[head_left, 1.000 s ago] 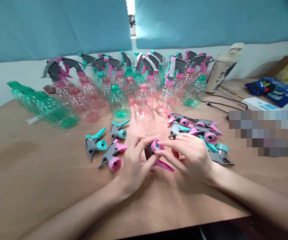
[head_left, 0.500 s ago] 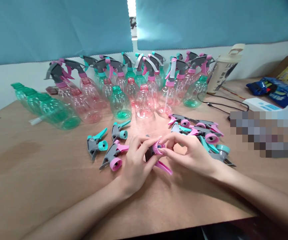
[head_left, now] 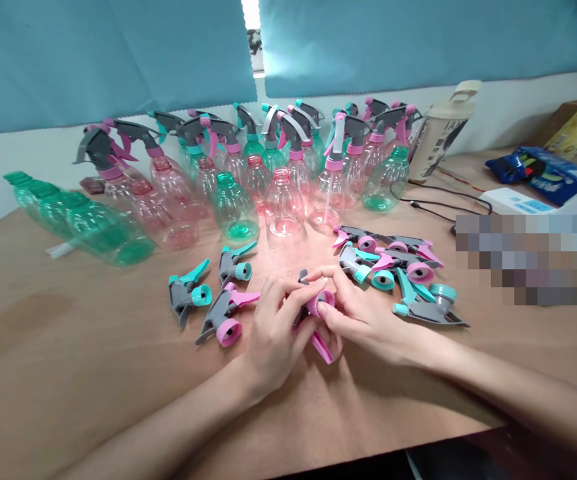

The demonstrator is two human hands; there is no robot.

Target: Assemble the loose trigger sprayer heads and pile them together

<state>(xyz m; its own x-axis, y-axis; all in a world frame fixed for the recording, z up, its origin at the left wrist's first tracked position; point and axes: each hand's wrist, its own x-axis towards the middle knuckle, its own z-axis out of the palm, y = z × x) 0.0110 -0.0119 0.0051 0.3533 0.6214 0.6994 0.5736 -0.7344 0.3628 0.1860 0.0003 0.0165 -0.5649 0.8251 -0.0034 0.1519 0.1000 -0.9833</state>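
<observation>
Above the near middle of the table, a grey and pink trigger spray head (head_left: 322,347) is between my hands, its pink collar turned toward me. My left hand (head_left: 275,333) is closed around its grey body, which is mostly hidden by the fingers. The thumb of my right hand (head_left: 363,317) presses at the mouth of the collar while the other fingers curl round it from behind. Left of my hands lie several loose spray heads, among them a pink one (head_left: 225,317) and a teal one (head_left: 188,293). More lie to the right, including a teal one (head_left: 433,310) and a pink one (head_left: 411,263).
Behind stand clear green and pink bottles, such as an open green bottle (head_left: 235,210) and an open pink bottle (head_left: 284,207); several carry spray heads. A white tumbler (head_left: 438,137), a black cable (head_left: 443,203) and a blue packet (head_left: 551,177) are at the right.
My right fingers have shifted from a pinch at the collar's edge to wrapping round it, with the thumb at its opening. The whole view has moved slightly.
</observation>
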